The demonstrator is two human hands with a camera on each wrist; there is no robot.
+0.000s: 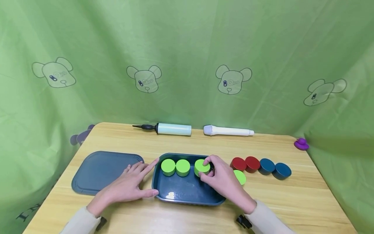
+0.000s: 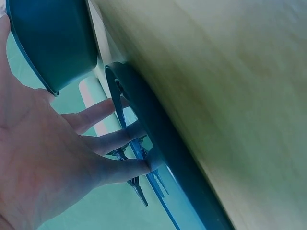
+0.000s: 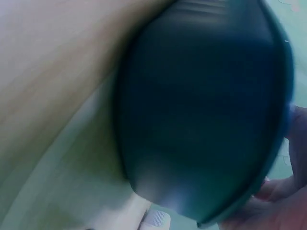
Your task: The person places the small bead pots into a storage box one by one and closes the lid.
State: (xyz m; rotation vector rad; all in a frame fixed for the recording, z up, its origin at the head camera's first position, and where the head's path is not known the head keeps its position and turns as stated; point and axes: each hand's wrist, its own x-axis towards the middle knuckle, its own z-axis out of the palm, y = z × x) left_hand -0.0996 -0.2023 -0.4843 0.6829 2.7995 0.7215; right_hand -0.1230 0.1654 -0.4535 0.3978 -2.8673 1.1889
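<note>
A dark blue rectangular tray [image 1: 187, 195] sits mid-table with two lime-green round blocks, a left one [image 1: 168, 167] and its neighbour [image 1: 182, 167], touching at its back left. My right hand [image 1: 223, 175] pinches a third lime-green round block [image 1: 201, 166] between thumb and fingers, over the tray's right part. My left hand [image 1: 131, 183] is spread, with thumb and index finger at the tray's left rim. Its other fingertips rest on a flat dark blue lid [image 2: 144, 110] beside the tray. In the right wrist view the tray's outer wall [image 3: 201, 105] hides the held block.
Right of the tray lie a lime-green block [image 1: 240, 177], two red blocks [image 1: 252, 164] and two dark blue blocks [image 1: 282, 171]. Along the back edge are a hand pump [image 1: 173, 129] and a white microphone [image 1: 230, 131]. A purple duck-like toy [image 1: 301, 144] sits at the far right corner.
</note>
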